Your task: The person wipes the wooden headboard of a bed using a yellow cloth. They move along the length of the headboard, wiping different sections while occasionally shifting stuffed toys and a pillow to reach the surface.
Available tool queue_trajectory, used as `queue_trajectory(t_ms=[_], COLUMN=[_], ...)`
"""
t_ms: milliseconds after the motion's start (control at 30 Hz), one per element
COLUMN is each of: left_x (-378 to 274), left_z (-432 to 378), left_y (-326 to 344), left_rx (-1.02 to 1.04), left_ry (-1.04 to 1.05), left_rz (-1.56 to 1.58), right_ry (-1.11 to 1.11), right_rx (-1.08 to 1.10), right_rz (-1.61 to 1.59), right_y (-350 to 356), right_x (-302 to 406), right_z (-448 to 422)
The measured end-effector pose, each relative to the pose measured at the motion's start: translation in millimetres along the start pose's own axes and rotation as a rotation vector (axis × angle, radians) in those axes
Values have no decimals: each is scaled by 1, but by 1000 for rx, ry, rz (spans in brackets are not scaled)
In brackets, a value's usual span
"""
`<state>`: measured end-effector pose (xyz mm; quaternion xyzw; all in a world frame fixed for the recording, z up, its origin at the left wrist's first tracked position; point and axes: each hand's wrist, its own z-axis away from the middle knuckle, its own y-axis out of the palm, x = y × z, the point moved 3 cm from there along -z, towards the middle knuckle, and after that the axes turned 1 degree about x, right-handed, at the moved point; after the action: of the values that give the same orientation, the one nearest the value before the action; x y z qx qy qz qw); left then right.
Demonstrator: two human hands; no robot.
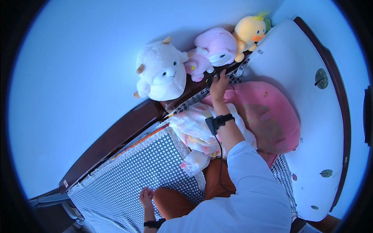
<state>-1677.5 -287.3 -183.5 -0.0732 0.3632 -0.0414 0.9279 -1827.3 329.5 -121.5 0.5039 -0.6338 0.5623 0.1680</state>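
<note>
My right hand (pixel 219 86) reaches to the dark wooden ledge (pixel 193 87) beside the bed, its fingers at a small black object (pixel 210 80) that they partly hide. Just behind it on the ledge sits a pink plush toy with a hood (pixel 217 43). A white plush sheep (pixel 164 72) is left of that, and a yellow plush duck (pixel 249 30) is at the far right. Below my right forearm lies crumpled white patterned cloth (pixel 192 122), against a large pink plush cushion (pixel 274 116). My left hand (pixel 146 195) is beside my knee, fingers slightly curled, holding nothing visible.
A dotted blue-and-white cover (pixel 140 160) is spread on the bed under me. The padded white headboard (pixel 314 131) with tree prints curves along the right. A dark wooden rail (pixel 116 131) runs along the wall. A black cable (pixel 221 163) hangs from my right wrist strap.
</note>
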Motion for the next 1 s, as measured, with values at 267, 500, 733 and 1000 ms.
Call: queue_trajectory(t_ms=[267, 500, 733, 1000], left_x=[56, 60, 80, 58], left_z=[-8, -10, -24, -4], left_y=[27, 23, 17, 33], left_rx=[124, 159, -25, -88], left_ry=[-230, -14, 227, 357], left_rz=[-122, -385, -423, -460], right_ry=[-91, -228, -369, -590], right_rx=[62, 290, 275, 429], right_rz=[-8, -116, 252, 297], right_y=[23, 20, 7, 5], right_x=[31, 69, 92, 84], right_z=[75, 139, 75, 76])
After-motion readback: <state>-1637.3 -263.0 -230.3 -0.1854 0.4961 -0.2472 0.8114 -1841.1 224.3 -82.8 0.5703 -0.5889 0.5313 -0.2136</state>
